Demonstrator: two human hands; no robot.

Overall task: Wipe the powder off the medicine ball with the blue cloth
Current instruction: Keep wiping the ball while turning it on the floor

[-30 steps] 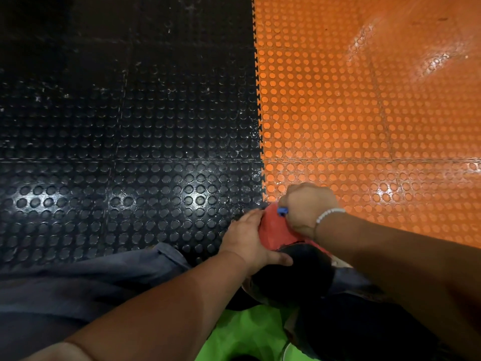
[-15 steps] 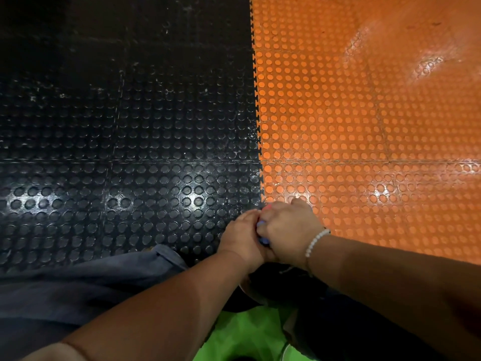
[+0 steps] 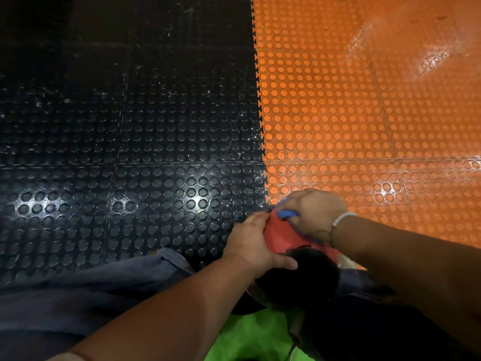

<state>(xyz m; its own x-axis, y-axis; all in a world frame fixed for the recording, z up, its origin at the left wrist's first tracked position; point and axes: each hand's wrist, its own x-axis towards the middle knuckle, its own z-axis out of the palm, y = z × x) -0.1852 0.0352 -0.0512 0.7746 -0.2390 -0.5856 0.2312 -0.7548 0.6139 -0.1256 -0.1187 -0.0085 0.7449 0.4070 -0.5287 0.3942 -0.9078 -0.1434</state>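
The medicine ball (image 3: 281, 237), red on top and black lower down, sits between my legs at the bottom centre. My left hand (image 3: 251, 243) clasps its left side, thumb laid across the black part. My right hand (image 3: 313, 212), with a white bead bracelet on the wrist, grips the bunched blue cloth (image 3: 286, 212) and holds it against the ball's far upper side. Only a small fold of cloth shows under the fingers. Both hands and forearms hide much of the ball. No powder is visible on the ball.
The floor is studded rubber tile, black (image 3: 130, 152) on the left and orange (image 3: 364, 126) on the right, joined by a toothed seam. My trouser legs (image 3: 91, 290) lie at the bottom, and a bright green patch (image 3: 250, 337) shows beneath the ball.
Half a second ago my right hand lay over the ball's near left side against my left hand. It has swept back to the far right, uncovering the red top again.
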